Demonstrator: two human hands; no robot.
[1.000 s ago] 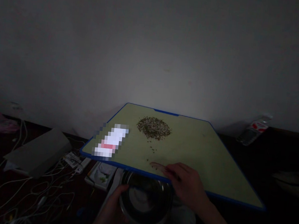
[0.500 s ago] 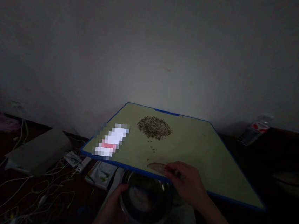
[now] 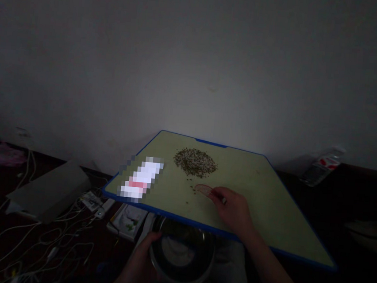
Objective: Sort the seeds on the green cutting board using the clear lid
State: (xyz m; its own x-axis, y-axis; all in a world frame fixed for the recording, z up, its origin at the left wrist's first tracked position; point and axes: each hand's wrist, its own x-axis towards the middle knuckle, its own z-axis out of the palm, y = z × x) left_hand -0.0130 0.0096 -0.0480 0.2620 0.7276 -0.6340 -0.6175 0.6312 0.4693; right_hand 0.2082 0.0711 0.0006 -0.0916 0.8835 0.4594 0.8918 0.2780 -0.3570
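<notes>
My right hand [image 3: 235, 210] is above the pale yellow-green top of a blue-edged table [image 3: 268, 216]. Its fingers pinch a thin, reddish, see-through piece with a rounded edge [image 3: 204, 189]; its exact kind is unclear. Just beyond lies a loose heap of small dark and light grains [image 3: 195, 162], perhaps seeds, with a few strays trailing toward me. Below the near table edge, my left hand [image 3: 147, 246] grips the left rim of a shiny metal bowl [image 3: 208, 268], thumb on the rim and other fingers mostly hidden. Darkness obscures what the bowl contains.
A lit, pixelated phone-like screen [image 3: 141, 179] lies at the table's left. A grey box [image 3: 50, 190], tangled white cables [image 3: 53, 253] and a power strip [image 3: 103, 209] are on the left floor. A plastic bottle [image 3: 324, 165] is at right, near the wall.
My right hand has moved away from the near table edge, bringing the reddish piece closer to the grain heap. My left hand and the bowl stay nearly in place.
</notes>
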